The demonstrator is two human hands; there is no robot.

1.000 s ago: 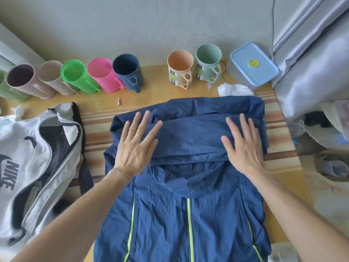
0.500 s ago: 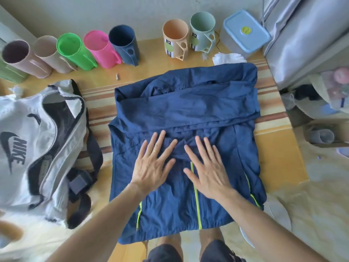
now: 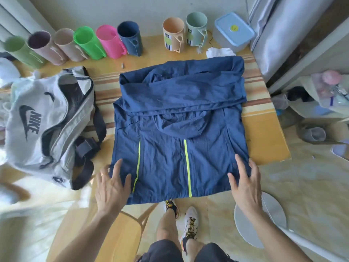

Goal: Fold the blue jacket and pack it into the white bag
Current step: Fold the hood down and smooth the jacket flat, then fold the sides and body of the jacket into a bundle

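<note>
The blue jacket [image 3: 179, 129] lies flat on the table [image 3: 264, 144], its sleeves folded across the top and the hood lying over the middle, with neon-yellow stripes running toward me. My left hand [image 3: 111, 184] rests with fingers apart on the jacket's near left corner. My right hand [image 3: 245, 180] lies spread on the near right corner. Neither hand grips the cloth. The white bag [image 3: 43, 121] with a black logo and dark straps sits to the left of the jacket, its top open.
Several coloured plastic mugs [image 3: 111, 42] line the table's far edge, beside a lidded blue container [image 3: 234, 31] and a white crumpled tissue [image 3: 220, 52]. A grey curtain [image 3: 279, 35] hangs at the right. A round white stool [image 3: 264, 220] and my legs are below the table's near edge.
Both hands slid from the folded sleeves down the middle of the jacket and then apart to its near bottom corners. The view pulled back, showing the whole jacket.
</note>
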